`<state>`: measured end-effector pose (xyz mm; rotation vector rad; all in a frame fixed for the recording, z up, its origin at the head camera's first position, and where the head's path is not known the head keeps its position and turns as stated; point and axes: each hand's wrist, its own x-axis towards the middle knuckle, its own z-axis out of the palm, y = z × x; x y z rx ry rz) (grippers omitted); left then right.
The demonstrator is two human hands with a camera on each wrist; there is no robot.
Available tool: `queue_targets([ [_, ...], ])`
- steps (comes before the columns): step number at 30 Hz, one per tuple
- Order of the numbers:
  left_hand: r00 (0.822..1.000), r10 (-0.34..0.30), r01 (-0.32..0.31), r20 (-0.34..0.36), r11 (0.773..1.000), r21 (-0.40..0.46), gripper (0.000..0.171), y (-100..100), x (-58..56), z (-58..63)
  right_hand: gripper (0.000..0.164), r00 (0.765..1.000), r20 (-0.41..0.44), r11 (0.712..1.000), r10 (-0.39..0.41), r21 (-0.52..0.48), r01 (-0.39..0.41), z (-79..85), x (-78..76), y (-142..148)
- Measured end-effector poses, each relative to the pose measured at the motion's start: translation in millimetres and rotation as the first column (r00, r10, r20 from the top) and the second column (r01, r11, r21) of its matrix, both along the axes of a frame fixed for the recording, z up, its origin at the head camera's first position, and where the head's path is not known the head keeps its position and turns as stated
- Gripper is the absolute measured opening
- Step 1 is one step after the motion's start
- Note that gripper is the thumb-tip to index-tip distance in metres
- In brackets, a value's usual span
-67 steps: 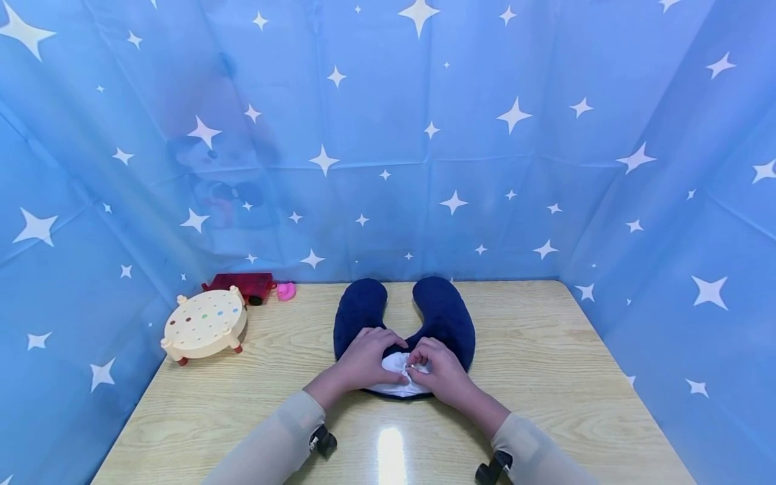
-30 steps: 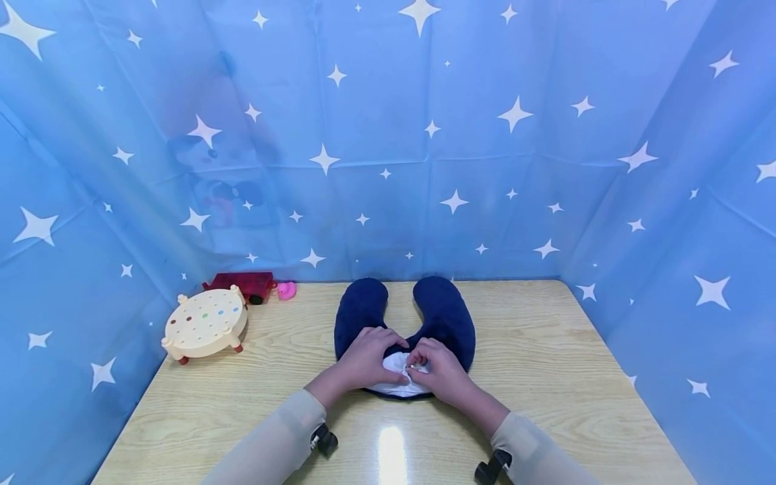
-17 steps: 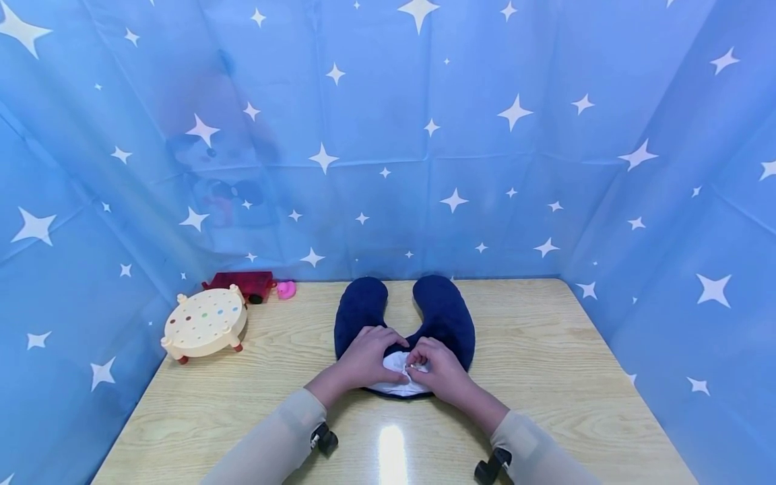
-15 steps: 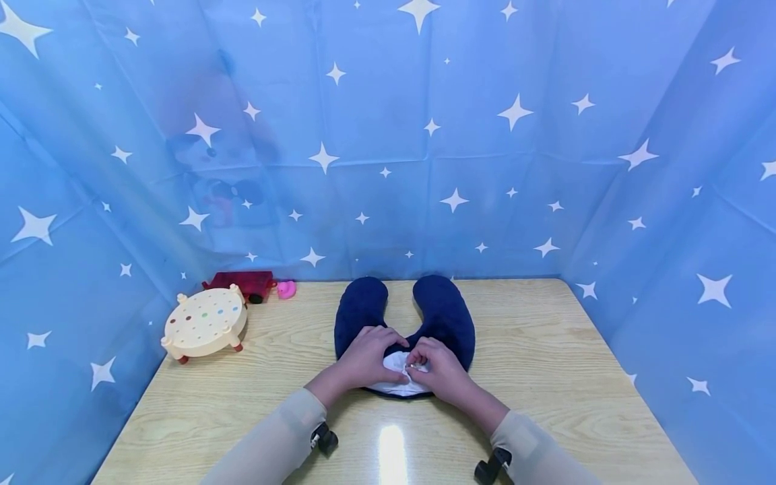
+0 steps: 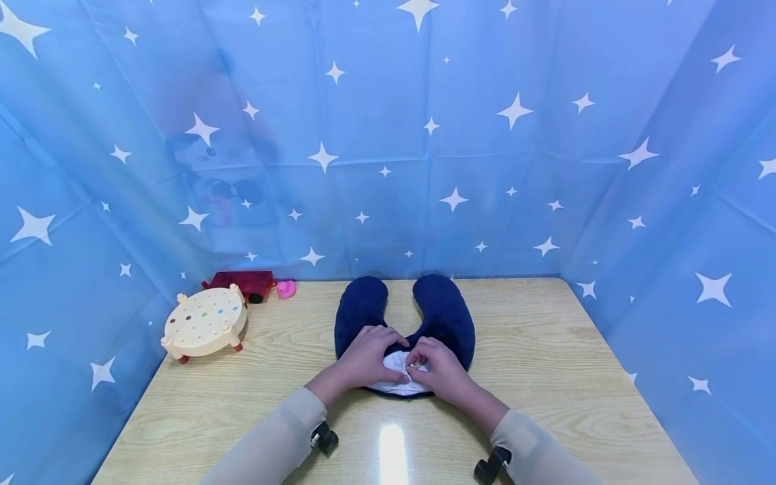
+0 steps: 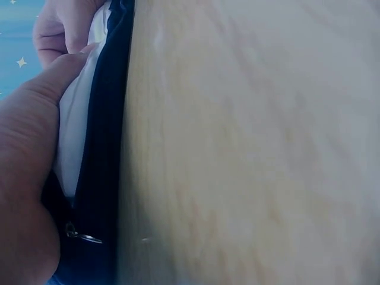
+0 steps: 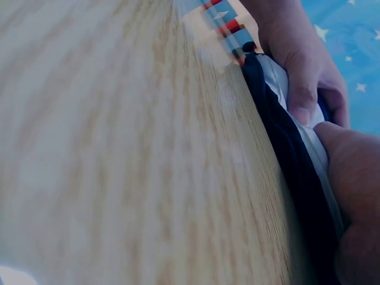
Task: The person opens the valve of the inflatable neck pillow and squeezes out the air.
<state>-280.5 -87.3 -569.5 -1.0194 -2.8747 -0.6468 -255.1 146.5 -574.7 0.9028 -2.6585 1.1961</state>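
Observation:
A navy U-shaped neck pillow [image 5: 444,310] lies on the table with its rounded base toward me. The cover gapes there, baring a white inner lining [image 6: 75,127]. My left hand [image 5: 366,357] rests across the gap's left side, fingers arched on the navy cloth and a straight thumb on the lining. Close beside it, my right hand [image 5: 444,372] pinches at the lining between thumb and index finger. A tiny shiny bit shows at those fingertips, too small to make out. In the left wrist view, a metal zipper pull [image 6: 86,238] hangs at one end of the gap.
A round cream toy stand [image 5: 203,325] with coloured dots and red feet stands at the table's left. Behind it are a see-through red toy cart [image 5: 239,281] and a pink toy duck [image 5: 286,289]. A blue star-patterned curtain [image 5: 388,135] surrounds the wooden table [image 5: 545,377].

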Motion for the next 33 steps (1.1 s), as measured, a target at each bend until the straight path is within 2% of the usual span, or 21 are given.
queue_targets([
  [17, 1.000, -0.006, 0.006, 0.005, 1.000, -0.007, 0.065, 0.0, -0.8, 0.0, 0.020, 1.000, 0.026, 1.000, 0.003, 0.000, -0.003, -3.4, -1.8, -0.3],
  [26, 1.000, -0.005, 0.006, 0.001, 1.000, -0.020, 0.067, 0.8, 0.4, 2.5, 0.019, 1.000, -0.021, 1.000, 0.019, 0.001, -0.019, -5.3, -2.6, 0.3],
  [33, 1.000, -0.004, 0.004, 0.008, 1.000, -0.017, 0.066, 1.7, 0.8, 2.8, 0.018, 1.000, -0.009, 1.000, 0.024, 0.007, -0.024, -4.8, -3.0, 0.9],
])
